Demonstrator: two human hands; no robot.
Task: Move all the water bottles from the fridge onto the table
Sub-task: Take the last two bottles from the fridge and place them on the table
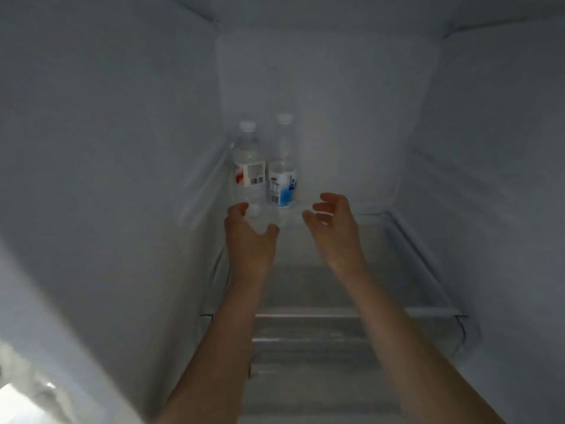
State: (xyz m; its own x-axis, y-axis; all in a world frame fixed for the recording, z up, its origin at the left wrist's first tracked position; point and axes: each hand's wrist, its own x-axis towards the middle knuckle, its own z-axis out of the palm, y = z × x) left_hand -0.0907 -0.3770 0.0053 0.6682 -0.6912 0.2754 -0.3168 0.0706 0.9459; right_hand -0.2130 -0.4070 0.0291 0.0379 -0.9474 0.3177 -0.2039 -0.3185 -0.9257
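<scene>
Fridge (pixel 91 148) interior is filling the view, with two water bottles standing upright and side by side at the back-left of its glass shelf (pixel 406 249), so at least these two are left to move; table isn't showing. Left hand (pixel 249 237) is reaching with fingers spread apart just in front of the red-label bottle (pixel 248 166), possibly touching its base, blur makes it unclear. Right hand (pixel 333 228) is hovering loosely curled, holding nothing, just right of the blue-label bottle (pixel 282 175); nothing is blocking either.
</scene>
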